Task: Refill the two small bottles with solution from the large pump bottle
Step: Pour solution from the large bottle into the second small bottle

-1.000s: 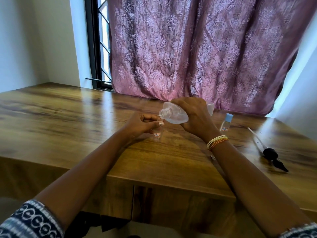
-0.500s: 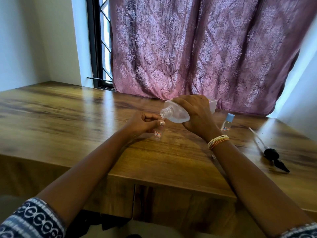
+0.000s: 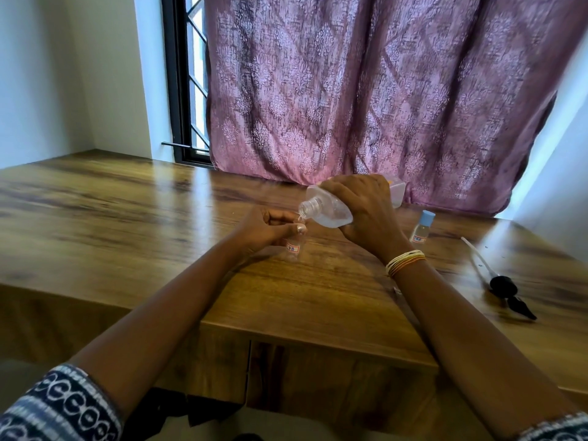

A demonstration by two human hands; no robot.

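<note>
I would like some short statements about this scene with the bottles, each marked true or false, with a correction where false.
1. The right hand holds the large bottle tilted, its open neck towards the left. True.
2. The pump head is screwed on the large bottle. False: the pump head with tube lies on the table, to the right.
3. The left hand holds a small labelled bottle standing on the table. True.
4. The small bottle with the blue cap is lying on its side. False: it stands upright, capped, right of the hands.
5. The curtain behind the table is green. False: it is pinkish purple.
</note>
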